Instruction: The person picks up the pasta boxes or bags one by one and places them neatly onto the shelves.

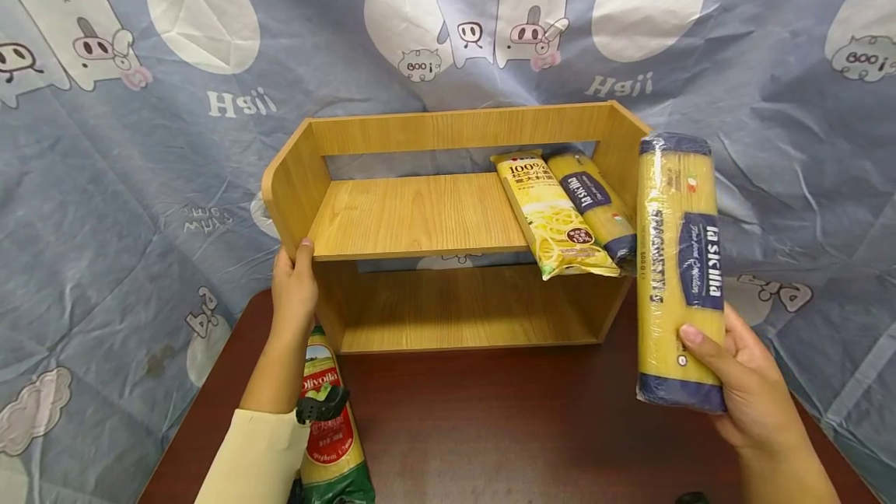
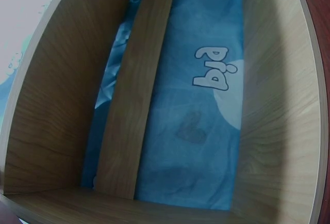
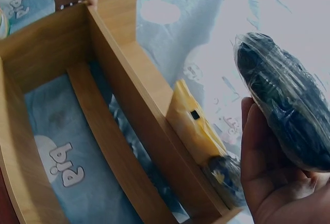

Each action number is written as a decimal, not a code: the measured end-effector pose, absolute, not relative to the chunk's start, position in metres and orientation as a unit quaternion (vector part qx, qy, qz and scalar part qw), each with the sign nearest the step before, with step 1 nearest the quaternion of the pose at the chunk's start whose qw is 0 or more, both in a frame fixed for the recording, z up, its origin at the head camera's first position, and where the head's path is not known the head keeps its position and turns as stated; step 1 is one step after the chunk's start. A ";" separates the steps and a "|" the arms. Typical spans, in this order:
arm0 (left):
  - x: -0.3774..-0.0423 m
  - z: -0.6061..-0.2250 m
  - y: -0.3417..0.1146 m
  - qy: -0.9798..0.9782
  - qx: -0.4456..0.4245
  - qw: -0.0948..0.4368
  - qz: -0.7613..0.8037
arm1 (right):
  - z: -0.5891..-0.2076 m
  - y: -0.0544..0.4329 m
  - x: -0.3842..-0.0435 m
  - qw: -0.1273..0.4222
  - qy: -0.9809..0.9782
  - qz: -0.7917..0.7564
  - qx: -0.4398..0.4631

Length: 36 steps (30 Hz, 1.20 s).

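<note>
Taking the middle of the wooden shelf (image 1: 420, 216) in the head view as your clock centre, your right hand (image 1: 752, 379) is at 4 o'clock, its fingers clamped on a spaghetti pack (image 1: 661, 255). Your thumb lies across the front of that pack and your other fingers wrap behind it, near its lower end. The pack stands nearly upright in the air at 3 o'clock, in front of the shelf's side panel; it is yellow with navy ends and a navy "la sicilia" label, and the right wrist view shows it apart from the shelf.

Your left hand (image 1: 294, 286), at 8 o'clock, grips the edge of the opposite side panel, thumb on the front edge and fingers curled round the outside.

On the upper board, towards 3 o'clock, you have a bright yellow noodle bag (image 1: 556, 216) and, just beside it, a second la sicilia pack (image 1: 595, 201); the bag's near end juts past the front edge.

At 7 o'clock, a red and green Olivoilà pack (image 1: 329, 442) lies on the dark red table (image 1: 476, 426), partly hidden by your forearm and the black wristband (image 1: 322, 404). A blue-grey pig-print cloth (image 1: 315, 37) hangs behind, at 12 o'clock
</note>
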State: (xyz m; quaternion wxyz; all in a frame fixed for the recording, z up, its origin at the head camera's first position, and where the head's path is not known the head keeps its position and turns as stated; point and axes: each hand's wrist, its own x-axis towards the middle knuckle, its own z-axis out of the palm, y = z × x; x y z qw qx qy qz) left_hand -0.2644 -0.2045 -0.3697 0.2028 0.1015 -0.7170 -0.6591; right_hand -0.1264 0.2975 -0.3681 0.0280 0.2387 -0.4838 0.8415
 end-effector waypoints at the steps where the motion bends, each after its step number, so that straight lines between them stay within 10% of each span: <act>1: -0.265 -0.369 -0.204 -0.716 0.102 0.202 -0.660 | -0.368 0.295 -0.127 0.025 -0.489 0.838 0.240; 36: -0.265 -0.371 -0.206 -0.722 0.093 0.203 -0.655 | -0.362 0.221 -0.133 -0.065 -0.601 0.772 0.195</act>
